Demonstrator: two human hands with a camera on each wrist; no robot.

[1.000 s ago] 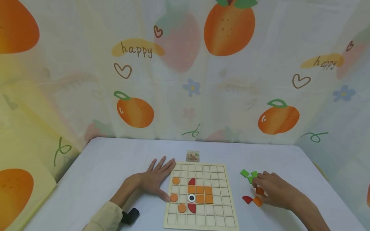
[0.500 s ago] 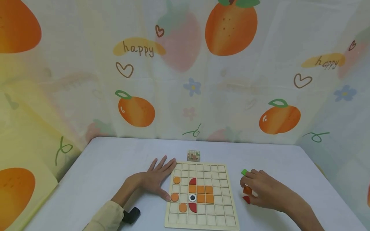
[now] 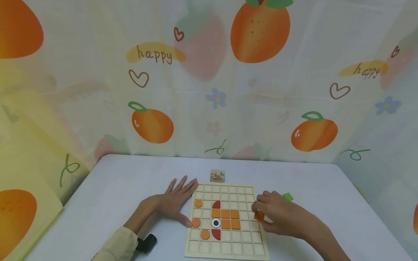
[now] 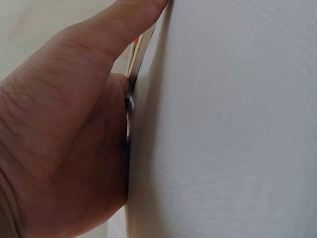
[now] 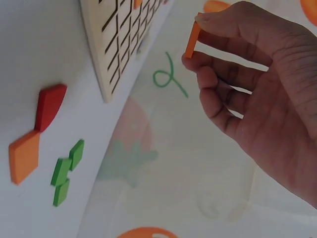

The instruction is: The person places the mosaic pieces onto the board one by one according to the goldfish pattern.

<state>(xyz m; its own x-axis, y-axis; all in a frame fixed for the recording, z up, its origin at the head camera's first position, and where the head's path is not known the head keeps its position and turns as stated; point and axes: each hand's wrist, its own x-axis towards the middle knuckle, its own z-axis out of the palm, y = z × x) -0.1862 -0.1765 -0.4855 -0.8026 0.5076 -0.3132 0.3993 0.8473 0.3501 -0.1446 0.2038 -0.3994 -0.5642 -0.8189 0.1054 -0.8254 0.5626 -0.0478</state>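
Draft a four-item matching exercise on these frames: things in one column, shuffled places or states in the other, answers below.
1. Right hand
2. Left hand
3. Black-and-white disc
4. Small card

A. In a cell of the grid board
B. Pinches an orange tile
C. On the table, beyond the grid board's far edge
D. Fingers spread, at the grid board's left edge

Pairs: 1-B, 2-D, 3-A, 4-C
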